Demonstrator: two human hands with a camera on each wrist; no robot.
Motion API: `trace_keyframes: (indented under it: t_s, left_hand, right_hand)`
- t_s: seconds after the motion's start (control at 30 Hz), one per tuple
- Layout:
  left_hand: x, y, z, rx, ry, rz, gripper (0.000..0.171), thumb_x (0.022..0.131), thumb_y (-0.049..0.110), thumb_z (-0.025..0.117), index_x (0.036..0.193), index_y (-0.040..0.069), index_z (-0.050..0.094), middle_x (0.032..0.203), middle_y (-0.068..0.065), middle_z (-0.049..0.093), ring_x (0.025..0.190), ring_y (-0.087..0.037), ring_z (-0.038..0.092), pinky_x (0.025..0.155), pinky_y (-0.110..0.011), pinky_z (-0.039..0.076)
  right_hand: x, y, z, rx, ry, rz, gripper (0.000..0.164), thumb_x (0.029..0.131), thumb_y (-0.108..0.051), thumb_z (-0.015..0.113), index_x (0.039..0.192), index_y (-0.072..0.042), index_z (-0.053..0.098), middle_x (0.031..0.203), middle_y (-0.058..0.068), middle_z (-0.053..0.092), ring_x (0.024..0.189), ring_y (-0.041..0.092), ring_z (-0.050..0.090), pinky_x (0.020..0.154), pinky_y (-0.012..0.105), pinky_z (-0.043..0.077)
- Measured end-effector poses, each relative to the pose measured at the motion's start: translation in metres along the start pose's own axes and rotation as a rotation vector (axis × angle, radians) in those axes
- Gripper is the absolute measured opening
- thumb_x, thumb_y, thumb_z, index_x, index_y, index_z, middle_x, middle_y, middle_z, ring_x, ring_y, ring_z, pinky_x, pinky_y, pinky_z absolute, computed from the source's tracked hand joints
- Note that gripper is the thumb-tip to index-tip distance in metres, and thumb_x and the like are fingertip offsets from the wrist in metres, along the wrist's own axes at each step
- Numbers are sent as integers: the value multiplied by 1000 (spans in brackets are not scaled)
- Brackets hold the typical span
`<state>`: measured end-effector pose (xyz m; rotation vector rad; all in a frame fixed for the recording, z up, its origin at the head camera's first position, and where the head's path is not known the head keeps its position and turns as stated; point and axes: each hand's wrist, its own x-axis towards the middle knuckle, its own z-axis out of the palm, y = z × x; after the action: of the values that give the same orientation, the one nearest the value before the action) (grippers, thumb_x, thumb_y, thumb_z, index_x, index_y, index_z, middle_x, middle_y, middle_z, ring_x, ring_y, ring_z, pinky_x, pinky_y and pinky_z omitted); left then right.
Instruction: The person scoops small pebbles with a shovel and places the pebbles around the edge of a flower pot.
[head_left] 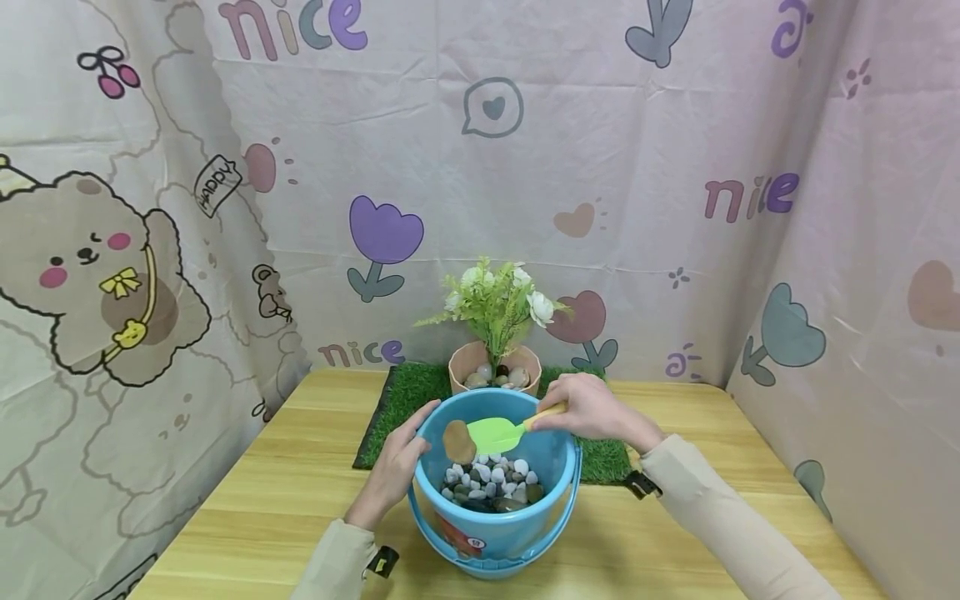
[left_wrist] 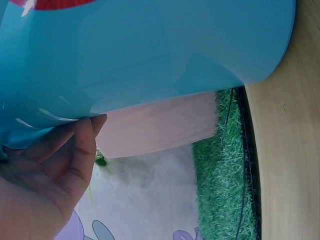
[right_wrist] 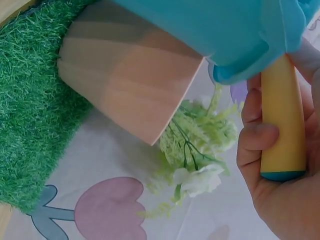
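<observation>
A light blue bucket (head_left: 495, 533) stands on the table, with many small grey and white pebbles (head_left: 491, 482) and a few larger dark stones inside. My right hand (head_left: 588, 408) grips the yellow handle (right_wrist: 282, 120) of a toy shovel, whose lime-green blade (head_left: 495, 435) tilts down into the bucket. At the blade's tip, above the pebbles, is a large tan stone (head_left: 459, 442). My left hand (head_left: 396, 462) holds the bucket at its left rim; in the left wrist view bent fingers (left_wrist: 82, 150) lie against the outer wall.
Behind the bucket, a pink pot (head_left: 534, 367) holds stones and white flowers (head_left: 498, 304) with green leaves. It stands on an artificial grass mat (head_left: 408, 400) on the wooden table (head_left: 285, 492). The bucket's handle (head_left: 566, 512) hangs down in front. A printed cloth (head_left: 480, 192) surrounds the table.
</observation>
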<state>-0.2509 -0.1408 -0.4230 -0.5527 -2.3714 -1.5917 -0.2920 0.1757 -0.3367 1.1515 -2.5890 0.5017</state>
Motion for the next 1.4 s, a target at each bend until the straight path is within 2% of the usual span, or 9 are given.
trace_keyframes:
  t_s: [0.2, 0.33, 0.53, 0.73, 0.97, 1.07, 1.23, 1.33, 1.4]
  left_hand:
    - [0, 0, 0, 1, 3, -7, 61, 89, 8, 38, 150, 14, 41, 145, -14, 52, 126, -37, 56, 95, -56, 50]
    - [1, 0, 0, 3, 2, -8, 61, 89, 8, 37, 150, 14, 41, 145, -14, 51, 127, -37, 55, 96, -56, 48]
    - [0, 1, 0, 1, 2, -11, 62, 89, 7, 37, 150, 14, 41, 146, -14, 50, 128, -38, 54, 97, -57, 48]
    - [1, -1, 1, 8, 7, -3, 63, 88, 6, 37, 150, 14, 41, 145, -15, 52, 127, -38, 55, 96, -55, 49]
    - [1, -2, 2, 7, 6, -4, 63, 88, 6, 37, 150, 15, 41, 146, -15, 50, 128, -39, 54, 95, -55, 50]
    - [1, -2, 2, 1, 6, -8, 63, 88, 6, 37, 150, 16, 41, 146, -16, 50, 127, -40, 54, 94, -54, 51]
    - [1, -2, 2, -14, 8, -6, 63, 88, 6, 38, 150, 16, 41, 145, -16, 50, 127, -40, 55, 93, -53, 52]
    - [1, -2, 2, -17, 9, -2, 63, 88, 6, 38, 150, 17, 41, 146, -16, 51, 127, -39, 55, 93, -54, 51]
    - [0, -2, 2, -15, 9, -2, 63, 88, 6, 38, 150, 17, 42, 145, -15, 51, 126, -39, 55, 93, -54, 51]
  right_hand:
    - [-5, 4, -6, 39, 13, 71, 15, 82, -49, 72, 86, -37, 78, 77, -25, 68, 58, -4, 54, 58, 20, 42]
    - [-8, 5, -9, 85, -1, 134, 18, 83, -50, 71, 88, -35, 79, 73, -23, 69, 48, -1, 47, 56, 21, 40]
    - [-12, 9, -8, 112, -8, 197, 20, 83, -50, 71, 88, -33, 79, 68, -22, 68, 44, 0, 36, 52, 20, 35]
    - [-13, 12, -9, 116, 46, 224, 22, 83, -48, 72, 90, -29, 80, 71, -18, 69, 44, 1, 34, 49, 20, 32]
    - [-13, 16, -14, 109, 96, 318, 27, 82, -45, 74, 94, -22, 80, 80, -10, 74, 51, 5, 49, 59, 24, 44]
    - [-12, 18, -17, 88, 116, 346, 26, 82, -45, 74, 93, -22, 80, 77, -10, 73, 48, 5, 46, 58, 24, 43]
    - [-10, 23, -22, 58, 135, 384, 20, 83, -47, 73, 80, -28, 79, 53, -14, 54, 44, 5, 32, 51, 23, 33]
    - [-11, 26, -25, 26, 137, 418, 21, 84, -47, 72, 73, -30, 77, 46, -11, 38, 45, 6, 26, 48, 24, 25]
    - [-11, 28, -26, -12, 137, 441, 23, 83, -48, 72, 71, -30, 76, 46, -11, 35, 45, 6, 25, 47, 24, 22]
